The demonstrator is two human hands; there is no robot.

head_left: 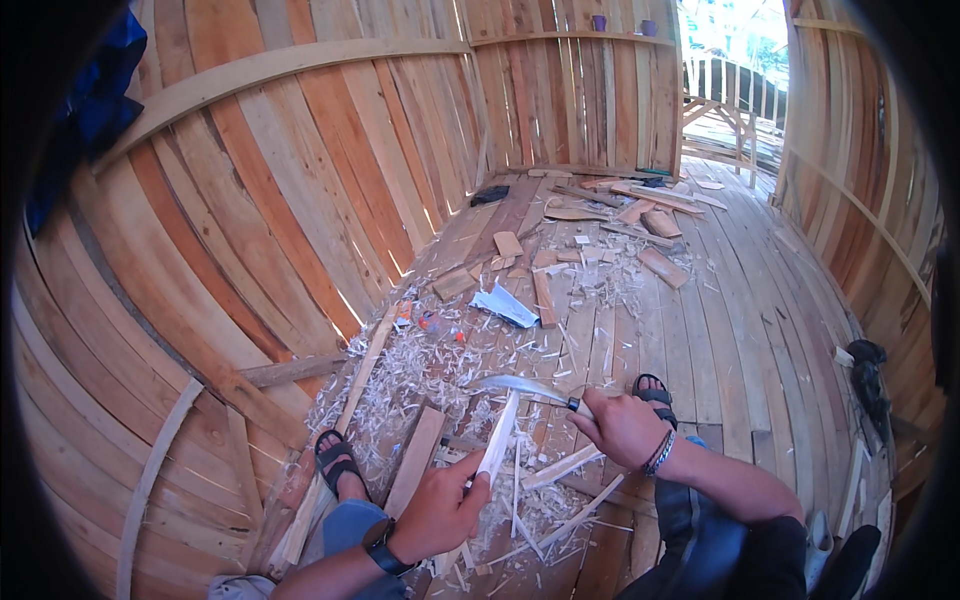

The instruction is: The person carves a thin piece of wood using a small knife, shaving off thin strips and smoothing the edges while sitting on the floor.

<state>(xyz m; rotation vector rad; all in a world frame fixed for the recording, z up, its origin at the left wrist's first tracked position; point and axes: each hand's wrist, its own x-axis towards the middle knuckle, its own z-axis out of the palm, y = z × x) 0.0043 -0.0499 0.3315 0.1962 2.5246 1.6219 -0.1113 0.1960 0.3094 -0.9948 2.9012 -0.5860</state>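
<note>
My left hand [440, 508], with a dark watch on its wrist, is closed around the lower end of a pale, narrow piece of wood [499, 437] that points up and away. In my right hand [628, 432] is the handle of a curved knife [522, 385]. Its bright blade reaches leftward, close to the top end of the wood; whether the two touch I cannot tell. Below my hands lie thin wood strips [563, 467] and a thicker plank [415, 462], between my sandalled feet [340, 460].
Curled shavings [400, 390] cover the boards on the left. Farther off are a silvery-blue sheet [505, 305], wood offcuts [663, 268] and a heap of planks [655, 193]. A plank wall [330, 150] rises on the left. A doorway [735, 110] opens at the back right; a black bag [868, 385] lies by the right wall.
</note>
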